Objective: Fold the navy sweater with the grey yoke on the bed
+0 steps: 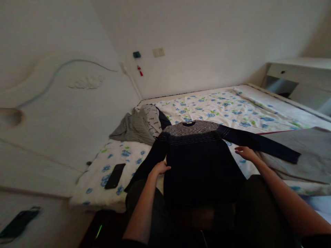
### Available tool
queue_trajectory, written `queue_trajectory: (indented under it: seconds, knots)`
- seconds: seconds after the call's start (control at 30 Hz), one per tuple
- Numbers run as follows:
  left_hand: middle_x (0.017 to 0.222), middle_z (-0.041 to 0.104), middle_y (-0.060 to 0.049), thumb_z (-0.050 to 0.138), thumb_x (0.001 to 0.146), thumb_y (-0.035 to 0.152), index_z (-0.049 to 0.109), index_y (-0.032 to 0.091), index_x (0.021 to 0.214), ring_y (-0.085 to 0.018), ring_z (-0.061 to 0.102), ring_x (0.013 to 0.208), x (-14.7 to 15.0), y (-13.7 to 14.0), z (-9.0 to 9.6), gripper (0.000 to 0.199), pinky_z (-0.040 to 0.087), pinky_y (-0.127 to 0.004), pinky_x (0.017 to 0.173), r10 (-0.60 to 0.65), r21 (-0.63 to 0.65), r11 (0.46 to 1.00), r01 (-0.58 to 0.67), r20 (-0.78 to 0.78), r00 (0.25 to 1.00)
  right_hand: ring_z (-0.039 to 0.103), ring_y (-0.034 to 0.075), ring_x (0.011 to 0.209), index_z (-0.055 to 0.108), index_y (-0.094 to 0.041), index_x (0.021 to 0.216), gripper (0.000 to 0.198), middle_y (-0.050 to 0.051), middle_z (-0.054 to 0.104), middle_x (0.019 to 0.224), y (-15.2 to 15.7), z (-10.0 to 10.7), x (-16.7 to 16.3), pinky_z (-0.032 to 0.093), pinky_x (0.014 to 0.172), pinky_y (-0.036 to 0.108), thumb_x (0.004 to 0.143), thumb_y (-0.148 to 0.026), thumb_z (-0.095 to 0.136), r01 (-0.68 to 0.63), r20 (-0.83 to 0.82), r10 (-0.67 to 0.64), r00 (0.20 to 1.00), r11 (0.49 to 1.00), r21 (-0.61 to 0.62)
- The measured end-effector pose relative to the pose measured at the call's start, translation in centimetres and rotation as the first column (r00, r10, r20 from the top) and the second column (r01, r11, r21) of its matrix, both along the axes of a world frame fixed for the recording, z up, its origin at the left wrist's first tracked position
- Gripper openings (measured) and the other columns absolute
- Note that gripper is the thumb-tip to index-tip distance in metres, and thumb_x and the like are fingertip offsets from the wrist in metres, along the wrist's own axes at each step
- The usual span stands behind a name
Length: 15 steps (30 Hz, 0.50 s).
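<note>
A dark navy sweater (199, 165) with a speckled grey yoke lies spread out on the bed, neckline away from me and both sleeves out to the sides. My left hand (160, 167) rests at the sweater's left edge, below the sleeve, its fingers stretched out toward the cloth. Over on the other side, my right hand (245, 153) is open, fingers apart, between the sweater's body and its right sleeve, with nothing in it. The sweater's lower hem falls toward my lap, where it is too dark to make out.
Folded grey and patterned clothes (139, 125) lie by the headboard (64, 137). A black phone (115, 176) sits on the floral sheet (186, 108) at left. Under the right sleeve is a beige garment (305, 151). A white desk (307, 77) stands at far right.
</note>
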State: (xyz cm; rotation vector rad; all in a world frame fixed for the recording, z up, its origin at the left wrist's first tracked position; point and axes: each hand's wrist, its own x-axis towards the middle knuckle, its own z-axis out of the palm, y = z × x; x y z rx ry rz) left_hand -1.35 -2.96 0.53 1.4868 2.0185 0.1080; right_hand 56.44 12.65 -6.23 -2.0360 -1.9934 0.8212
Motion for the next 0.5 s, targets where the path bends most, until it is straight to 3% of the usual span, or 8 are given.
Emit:
queue_trajectory:
  seconds: [0.17, 0.3, 0.4, 0.5]
  knots:
    - [0.111, 0.086, -0.012, 0.069, 0.097, 0.041, 0.082, 0.017, 0.124, -0.025, 0.080, 0.101, -5.1, -2.7, 1.8, 0.038, 0.057, -0.028, 0.084, 0.163, 0.102, 0.982, -0.160, -0.024, 0.986, 0.080, 0.030, 0.109, 0.088, -0.019, 0.123, 0.036, 0.011, 0.087, 0.117, -4.5, -0.3, -8.5, 0.064, 0.091, 0.032, 0.096, -0.040, 0.076, -0.250, -0.163, 0.215, 0.963, 0.939, -0.237]
    - [0.118, 0.085, -0.018, 0.065, 0.100, 0.040, 0.080, 0.015, 0.115, -0.032, 0.080, 0.113, -12.1, -8.4, 3.5, 0.034, 0.058, -0.034, 0.092, 0.363, 0.151, 0.928, -0.339, -0.180, 0.914, 0.080, 0.031, 0.117, 0.090, -0.022, 0.113, 0.029, 0.010, 0.086, 0.123, -7.1, -1.6, -9.6, 0.061, 0.100, 0.031, 0.088, -0.035, 0.083, -0.360, -0.139, 0.332, 0.933, 0.876, -0.321]
    - [0.111, 0.086, -0.021, 0.066, 0.098, 0.046, 0.079, 0.015, 0.099, -0.038, 0.080, 0.118, -15.6, -13.9, 2.5, 0.033, 0.058, -0.037, 0.093, 0.464, 0.098, 0.883, -0.458, -0.326, 0.824, 0.081, 0.032, 0.114, 0.089, -0.021, 0.117, 0.033, 0.012, 0.086, 0.121, -7.0, -2.0, -9.0, 0.062, 0.097, 0.032, 0.088, -0.037, 0.084, -0.356, -0.124, 0.333, 0.935, 0.876, -0.326]
    - [0.107, 0.087, -0.018, 0.069, 0.094, 0.039, 0.079, 0.017, 0.094, -0.037, 0.081, 0.116, -15.9, -17.6, 0.5, 0.024, 0.059, -0.035, 0.092, 0.462, 0.062, 0.882, -0.468, -0.311, 0.830, 0.081, 0.030, 0.100, 0.087, -0.019, 0.122, 0.038, 0.013, 0.085, 0.114, -6.5, -1.7, -9.1, 0.062, 0.084, 0.032, 0.088, -0.036, 0.086, -0.324, -0.111, 0.304, 0.946, 0.875, -0.359]
